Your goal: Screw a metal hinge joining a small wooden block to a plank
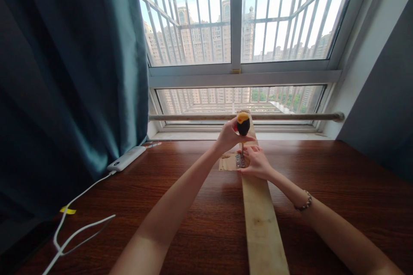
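Note:
My left hand (228,135) is closed around the handle of a yellow-and-black screwdriver (243,125), which stands upright with its shaft pointing down. Under its tip lies a small metal hinge (239,161) with several screw holes. The hinge bridges a short wooden piece (227,162) on the left and a long wooden plank (263,219). Resting on the plank, my right hand (258,162) curves its thumb and fingers about the hinge's edges, close to the shaft. Whether a screw sits under the tip is too small to make out.
The dark brown wooden table (193,232) runs up to the window sill. A white power strip (127,159) with a white cable (77,195) lies at the left, beside a blue curtain (122,73). A horizontal rail (290,117) crosses before the window, behind the plank's far end.

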Tool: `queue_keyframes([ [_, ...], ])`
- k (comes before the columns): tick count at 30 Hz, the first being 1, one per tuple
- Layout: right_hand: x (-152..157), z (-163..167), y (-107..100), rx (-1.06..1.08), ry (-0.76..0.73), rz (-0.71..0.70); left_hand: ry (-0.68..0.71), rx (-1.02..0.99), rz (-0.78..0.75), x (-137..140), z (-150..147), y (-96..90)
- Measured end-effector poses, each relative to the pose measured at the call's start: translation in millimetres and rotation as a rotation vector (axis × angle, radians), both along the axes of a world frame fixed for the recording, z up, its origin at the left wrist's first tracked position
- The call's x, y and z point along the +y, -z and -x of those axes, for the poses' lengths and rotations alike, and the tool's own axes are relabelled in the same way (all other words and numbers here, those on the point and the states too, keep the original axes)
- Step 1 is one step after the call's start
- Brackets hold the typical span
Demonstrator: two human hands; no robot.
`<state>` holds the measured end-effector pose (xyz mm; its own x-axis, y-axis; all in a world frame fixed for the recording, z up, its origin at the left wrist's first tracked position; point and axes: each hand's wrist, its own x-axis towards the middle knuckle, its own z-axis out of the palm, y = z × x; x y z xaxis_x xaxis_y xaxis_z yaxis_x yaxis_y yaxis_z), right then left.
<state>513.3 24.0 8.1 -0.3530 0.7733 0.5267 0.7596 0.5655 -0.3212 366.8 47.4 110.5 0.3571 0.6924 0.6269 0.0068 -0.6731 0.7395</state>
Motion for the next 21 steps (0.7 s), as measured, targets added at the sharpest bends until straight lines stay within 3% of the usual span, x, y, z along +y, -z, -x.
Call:
queue_keyframes([
  [6,1.5,-0.1,1.0,-0.021,0.015,-0.019,0.244,-0.031,0.108,-8.9,-4.7,10.4],
  [14,2.0,-1.0,3.8,0.021,0.002,-0.013,0.344,0.011,-0.005,-2.5,0.6,4.8],
  [17,2.4,-1.2,4.1,0.010,-0.003,-0.008,0.309,-0.053,0.014,-2.7,-2.4,12.9],
  [21,3.7,-1.6,4.3,-0.040,0.014,-0.004,0.117,-0.029,-0.002,-9.3,-11.3,26.8],
])
